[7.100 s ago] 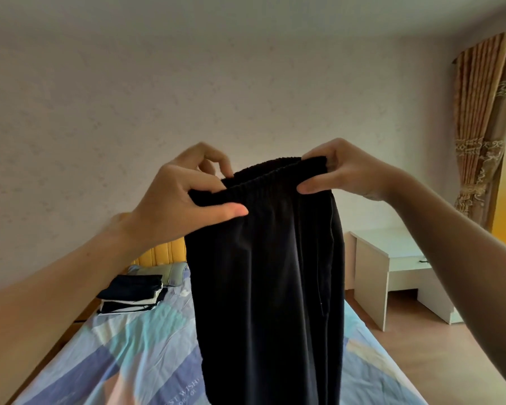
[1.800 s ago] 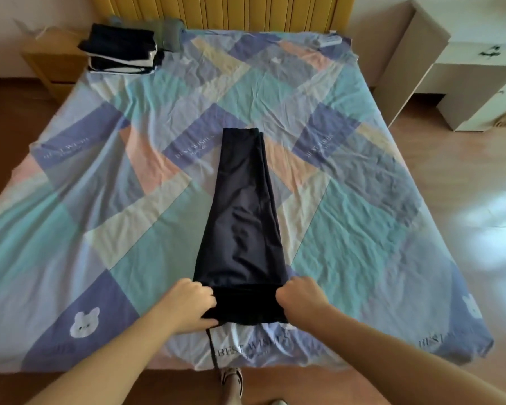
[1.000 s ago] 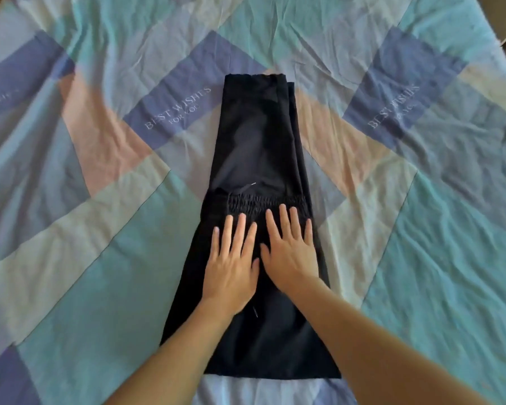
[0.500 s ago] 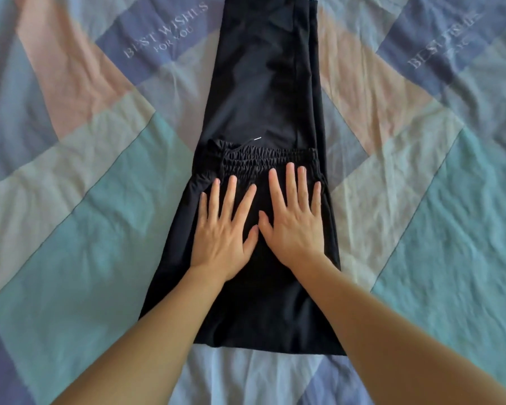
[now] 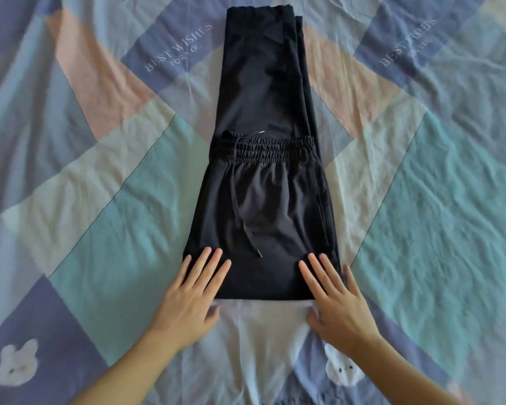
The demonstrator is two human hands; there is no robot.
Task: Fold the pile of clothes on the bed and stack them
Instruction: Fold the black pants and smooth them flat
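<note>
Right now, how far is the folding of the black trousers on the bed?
Done: the black trousers lie lengthwise on the patchwork bedsheet, and the waistband end is folded up over the legs. In hand: the left hand and the right hand rest flat at the two near corners of the fold. Left: the far leg part is still uncovered, so probably one more fold, then stacking. No stack shows here.

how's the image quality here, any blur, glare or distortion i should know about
Head view: soft, even light with no glare or hard shadows; the trousers are dark but the waistband and drawstring still read clearly. The left hand and right hand are slightly soft, and the sheet blurs toward the left edge. Wide-angle bowing curves the sheet's straight seams near the borders.
</note>
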